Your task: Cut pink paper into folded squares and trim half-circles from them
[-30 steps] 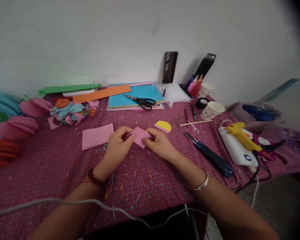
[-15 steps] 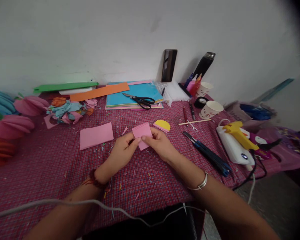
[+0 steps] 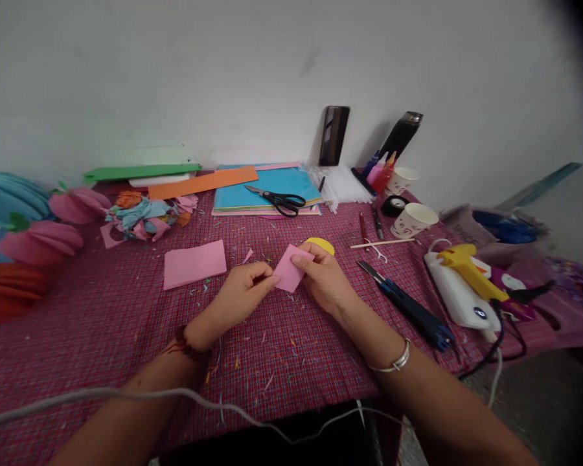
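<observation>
Both hands meet over the middle of the checked cloth at a small folded piece of pink paper [image 3: 289,270]. My right hand [image 3: 326,278] grips its upper right part, thumb on top. At its left corner, the fingertips of my left hand [image 3: 243,290] pinch the edge. Left of the hands lies a larger pink paper stack [image 3: 195,264]. A yellow paper piece [image 3: 321,245] shows partly behind my right fingers. Near my left fingers rests a small pink scrap [image 3: 248,256].
Scissors [image 3: 279,199] lie on blue sheets [image 3: 233,196] at the back. To the right are a blue utility knife [image 3: 408,307], a yellow glue gun [image 3: 473,270], a white power bank [image 3: 459,291] and paper cups [image 3: 412,221]. A white cable [image 3: 175,392] crosses in front.
The pink paper has shifted slightly right and turned in my hands. My left hand now holds only its left corner, while my right hand covers part of the yellow piece. The view has tilted slightly.
</observation>
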Tool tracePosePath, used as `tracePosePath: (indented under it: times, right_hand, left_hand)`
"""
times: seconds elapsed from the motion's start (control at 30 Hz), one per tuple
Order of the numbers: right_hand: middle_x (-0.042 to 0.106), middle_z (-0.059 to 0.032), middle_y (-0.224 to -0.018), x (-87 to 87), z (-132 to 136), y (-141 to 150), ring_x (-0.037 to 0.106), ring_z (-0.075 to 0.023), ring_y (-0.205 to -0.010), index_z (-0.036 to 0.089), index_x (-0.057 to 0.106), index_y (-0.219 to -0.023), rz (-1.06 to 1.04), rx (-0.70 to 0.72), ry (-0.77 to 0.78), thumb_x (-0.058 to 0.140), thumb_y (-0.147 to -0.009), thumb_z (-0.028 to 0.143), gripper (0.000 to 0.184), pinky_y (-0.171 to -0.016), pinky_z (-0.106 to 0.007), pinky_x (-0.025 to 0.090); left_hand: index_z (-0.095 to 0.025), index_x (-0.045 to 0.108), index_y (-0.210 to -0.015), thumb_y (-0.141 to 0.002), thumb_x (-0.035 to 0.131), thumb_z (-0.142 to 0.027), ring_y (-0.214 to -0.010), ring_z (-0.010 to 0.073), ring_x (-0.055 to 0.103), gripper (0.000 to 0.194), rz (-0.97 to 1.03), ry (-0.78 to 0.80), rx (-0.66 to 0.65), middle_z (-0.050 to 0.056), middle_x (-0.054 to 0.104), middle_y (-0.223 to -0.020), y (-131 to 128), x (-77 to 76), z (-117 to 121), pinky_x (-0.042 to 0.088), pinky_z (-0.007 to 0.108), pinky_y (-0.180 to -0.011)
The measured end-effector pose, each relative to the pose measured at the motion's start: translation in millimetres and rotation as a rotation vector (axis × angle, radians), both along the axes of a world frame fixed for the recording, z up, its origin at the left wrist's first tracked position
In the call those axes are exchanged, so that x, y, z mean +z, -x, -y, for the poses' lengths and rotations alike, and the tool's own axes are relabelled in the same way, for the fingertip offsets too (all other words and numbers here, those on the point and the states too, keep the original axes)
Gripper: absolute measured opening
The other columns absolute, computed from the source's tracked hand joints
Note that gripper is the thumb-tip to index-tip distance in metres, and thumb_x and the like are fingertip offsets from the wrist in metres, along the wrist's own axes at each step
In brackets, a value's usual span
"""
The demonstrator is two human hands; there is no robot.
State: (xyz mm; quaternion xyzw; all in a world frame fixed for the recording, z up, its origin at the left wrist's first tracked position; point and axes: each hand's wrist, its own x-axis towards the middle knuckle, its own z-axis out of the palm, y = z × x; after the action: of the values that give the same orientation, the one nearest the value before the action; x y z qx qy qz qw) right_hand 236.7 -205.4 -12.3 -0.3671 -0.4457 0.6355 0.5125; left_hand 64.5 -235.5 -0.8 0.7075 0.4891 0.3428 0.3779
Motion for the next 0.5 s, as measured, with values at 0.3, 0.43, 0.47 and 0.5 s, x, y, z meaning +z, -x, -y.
tracePosePath:
  times: [0.3,0.43,0.47,0.5]
  right_hand:
    - [0.054,0.0041,-0.065,3.8,-3.4,-8.3,0.043,-0.0104,-0.058,0.019,0.058,-0.071,0.09,0.088,-0.002,0.071,-0.07,0.037,0.022,-0.058,-0.026,0.033]
    - [0.052,0.004,-0.063,3.9,-1.5,-6.7,0.042,-0.011,-0.058,0.02,0.057,-0.067,0.14,0.029,-0.05,0.068,-0.071,0.034,0.018,-0.057,-0.026,0.033]
    - [0.052,0.004,-0.063,3.5,-1.3,-6.4,0.042,-0.0112,-0.058,0.021,0.057,-0.067,0.147,0.005,-0.069,0.066,-0.072,0.033,0.016,-0.057,-0.026,0.033]
    - [0.051,0.004,-0.063,3.1,-1.3,-6.3,0.042,-0.0113,-0.058,0.021,0.057,-0.067,0.152,-0.011,-0.086,0.065,-0.072,0.032,0.015,-0.056,-0.026,0.032]
  left_hand:
    - [-0.021,0.032,-0.057,-0.087,0.047,-0.036,-0.053,0.0107,0.028,0.037,0.051,0.016,-0.015,-0.006,0.029,-0.056,7.3,8.7,-3.1,0.028,0.026,-0.051]
    - [-0.021,0.03,-0.056,-0.087,0.046,-0.036,-0.053,0.0105,0.027,0.038,0.015,0.014,-0.068,-0.005,0.027,-0.056,7.1,9.5,-3.0,0.023,0.025,-0.048]
    - [-0.021,0.029,-0.055,-0.087,0.046,-0.037,-0.052,0.0104,0.026,0.04,0.009,0.009,-0.066,-0.005,0.027,-0.056,7.5,9.3,-3.0,0.022,0.025,-0.048]
    - [-0.021,0.028,-0.055,-0.087,0.047,-0.037,-0.052,0.0102,0.026,0.041,0.004,0.009,-0.06,-0.005,0.026,-0.055,7.9,9.0,-3.0,0.022,0.025,-0.048]
